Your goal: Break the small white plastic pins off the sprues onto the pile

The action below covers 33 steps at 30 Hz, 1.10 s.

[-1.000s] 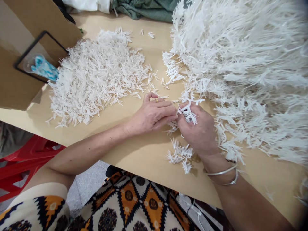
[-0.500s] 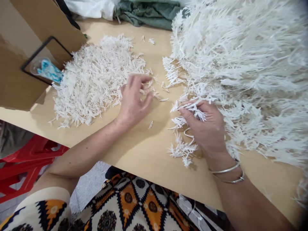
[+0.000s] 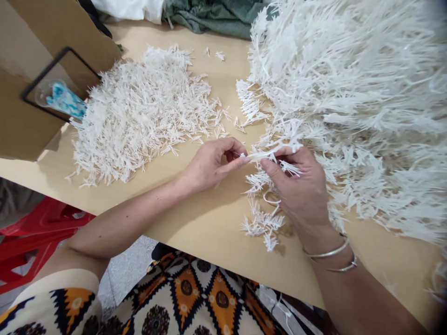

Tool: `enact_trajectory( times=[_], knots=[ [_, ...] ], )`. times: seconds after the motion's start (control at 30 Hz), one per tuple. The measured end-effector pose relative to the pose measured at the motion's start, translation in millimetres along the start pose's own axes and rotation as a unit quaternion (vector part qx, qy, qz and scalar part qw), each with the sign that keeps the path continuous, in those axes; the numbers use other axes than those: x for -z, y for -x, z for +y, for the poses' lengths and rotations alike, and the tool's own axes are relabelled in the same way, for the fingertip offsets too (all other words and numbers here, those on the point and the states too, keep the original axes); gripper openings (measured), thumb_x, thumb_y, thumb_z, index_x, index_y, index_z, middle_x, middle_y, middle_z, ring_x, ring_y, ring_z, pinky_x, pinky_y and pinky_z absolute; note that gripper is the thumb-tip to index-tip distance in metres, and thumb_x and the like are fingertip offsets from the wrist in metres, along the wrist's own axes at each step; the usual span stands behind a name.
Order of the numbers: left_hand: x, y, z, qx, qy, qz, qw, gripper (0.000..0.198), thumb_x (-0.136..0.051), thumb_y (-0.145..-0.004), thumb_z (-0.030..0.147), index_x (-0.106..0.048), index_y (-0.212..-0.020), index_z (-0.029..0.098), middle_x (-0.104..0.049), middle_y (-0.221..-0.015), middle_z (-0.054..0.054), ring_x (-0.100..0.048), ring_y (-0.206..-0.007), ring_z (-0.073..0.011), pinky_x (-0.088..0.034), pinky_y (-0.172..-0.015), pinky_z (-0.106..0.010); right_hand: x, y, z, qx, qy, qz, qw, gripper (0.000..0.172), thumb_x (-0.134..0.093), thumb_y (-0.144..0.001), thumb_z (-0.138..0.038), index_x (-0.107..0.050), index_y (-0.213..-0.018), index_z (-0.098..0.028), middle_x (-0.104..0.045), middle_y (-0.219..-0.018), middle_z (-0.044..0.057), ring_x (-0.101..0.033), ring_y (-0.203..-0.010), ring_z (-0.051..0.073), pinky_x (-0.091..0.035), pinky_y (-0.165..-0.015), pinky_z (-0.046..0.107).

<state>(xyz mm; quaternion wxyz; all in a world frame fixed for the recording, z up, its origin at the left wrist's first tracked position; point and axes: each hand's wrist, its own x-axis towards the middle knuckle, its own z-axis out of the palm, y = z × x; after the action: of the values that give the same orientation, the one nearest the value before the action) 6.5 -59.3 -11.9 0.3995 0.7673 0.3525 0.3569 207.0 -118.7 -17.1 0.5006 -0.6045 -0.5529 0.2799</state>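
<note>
Together the left hand (image 3: 211, 163) and right hand (image 3: 300, 188) pinch one white strip (image 3: 267, 152); loose pieces (image 3: 139, 107) lie at ten o'clock.

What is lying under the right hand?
Some white branched plastic pieces spread from under the right hand, which grips a white strip, onto the table. Anything directly beneath the palm is covered.

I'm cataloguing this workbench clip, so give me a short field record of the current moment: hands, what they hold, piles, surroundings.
left hand: fingertips pinch one end of the white strip
right hand: grip closed on the same strip, at the edge of the large heap
loose pieces pile: left of the hands, on the table
small cluster: near the table edge, beside the right hand
surroundings: cardboard box at left, green cloth at far edge
</note>
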Motion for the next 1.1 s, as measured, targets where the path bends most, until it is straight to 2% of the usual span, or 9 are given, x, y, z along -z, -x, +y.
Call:
enact_trajectory(
  times=[0.13, 0.3, 0.5, 0.63, 0.77, 0.9, 1.0, 1.1],
  knots=[
    [1.6, 1, 1, 0.02, 0.083, -0.007, 0.996, 0.027, -0.072, -0.094, 0.042, -0.066, -0.097, 0.017, -0.072, -0.098, -0.004, -0.064, -0.085, -0.0092, -0.054, -0.084, -0.024, 1, 0, 10, -0.006, -0.04, -0.009, 0.999, 0.019, -0.077, -0.086, -0.03, -0.064, -0.099, -0.026, -0.068, -0.088, -0.001, -0.066, -0.078, 0.016, -0.056, -0.077, 0.034],
    [3.1, 0, 0, 0.071, 0.228, -0.046, 0.97, 0.033, -0.076, -0.091, 0.047, -0.063, -0.098, 0.017, -0.065, -0.088, 0.0, -0.058, -0.075, -0.0069, -0.049, -0.07, -0.021, 2, -2, 12, -0.004, -0.072, -0.034, 0.997, 0.013, -0.076, -0.089, -0.03, -0.069, -0.1, -0.027, -0.068, -0.087, -0.001, -0.063, -0.077, 0.016, -0.053, -0.077, 0.034],
    [7.3, -2, -2, 0.089, 0.278, -0.073, 0.954, 0.031, -0.077, -0.091, 0.042, -0.067, -0.101, 0.014, -0.065, -0.088, 0.0, -0.058, -0.076, -0.006, -0.05, -0.074, -0.021, 3, -2, 5, -0.009, -0.08, -0.056, 0.995, 0.008, -0.071, -0.093, -0.032, -0.068, -0.093, -0.024, -0.064, -0.082, -0.001, -0.058, -0.076, 0.015, -0.048, -0.076, 0.034],
    [8.0, -2, -4, 0.09, 0.252, -0.08, 0.96, 0.033, -0.073, -0.094, 0.042, -0.07, -0.112, 0.015, -0.067, -0.092, -0.001, -0.058, -0.076, -0.0062, -0.048, -0.071, -0.02, 3, -1, 3, -0.009, -0.09, -0.056, 0.994, 0.01, -0.072, -0.093, -0.03, -0.068, -0.09, -0.022, -0.064, -0.081, -0.001, -0.057, -0.075, 0.014, -0.045, -0.075, 0.032],
    [6.7, -1, -4, 0.07, 0.21, -0.077, 0.972, 0.027, -0.071, -0.095, 0.039, -0.07, -0.102, 0.014, -0.068, -0.087, -0.001, -0.056, -0.073, -0.0061, -0.047, -0.069, -0.02, 5, -1, 1, -0.014, -0.06, -0.064, 0.996, 0.012, -0.072, -0.094, -0.034, -0.072, -0.098, -0.023, -0.069, -0.087, 0.0, -0.062, -0.078, 0.015, -0.051, -0.079, 0.033],
    [4.1, 1, -2, 0.025, 0.137, -0.062, 0.988, 0.023, -0.067, -0.098, 0.037, -0.069, -0.096, 0.014, -0.068, -0.087, -0.002, -0.058, -0.075, -0.0072, -0.047, -0.07, -0.021, 5, 1, -3, -0.012, -0.044, -0.075, 0.996, 0.019, -0.076, -0.091, -0.036, -0.078, -0.108, -0.028, -0.077, -0.108, 0.002, -0.071, -0.098, 0.02, -0.056, -0.093, 0.037],
    [4.7, 1, 1, -0.019, 0.071, -0.05, 0.996, 0.024, -0.066, -0.099, 0.038, -0.066, -0.092, 0.016, -0.065, -0.081, -0.001, -0.056, -0.071, -0.0076, -0.045, -0.067, -0.022, 4, 3, -6, -0.012, -0.013, -0.064, 0.998, 0.01, -0.075, -0.091, -0.036, -0.078, -0.097, -0.029, -0.078, -0.1, 0.002, -0.072, -0.097, 0.022, -0.057, -0.095, 0.039],
    [6.2, 2, 2, -0.067, -0.003, -0.037, 0.997, 0.02, -0.063, -0.102, 0.036, -0.064, -0.092, 0.017, -0.066, -0.084, -0.001, -0.057, -0.074, -0.009, -0.045, -0.069, -0.023, 4, 2, -8, 0.004, 0.037, -0.065, 0.997, 0.01, -0.07, -0.094, -0.036, -0.075, -0.094, -0.028, -0.077, -0.094, 0.001, -0.071, -0.092, 0.022, -0.056, -0.094, 0.041]
  ],
)
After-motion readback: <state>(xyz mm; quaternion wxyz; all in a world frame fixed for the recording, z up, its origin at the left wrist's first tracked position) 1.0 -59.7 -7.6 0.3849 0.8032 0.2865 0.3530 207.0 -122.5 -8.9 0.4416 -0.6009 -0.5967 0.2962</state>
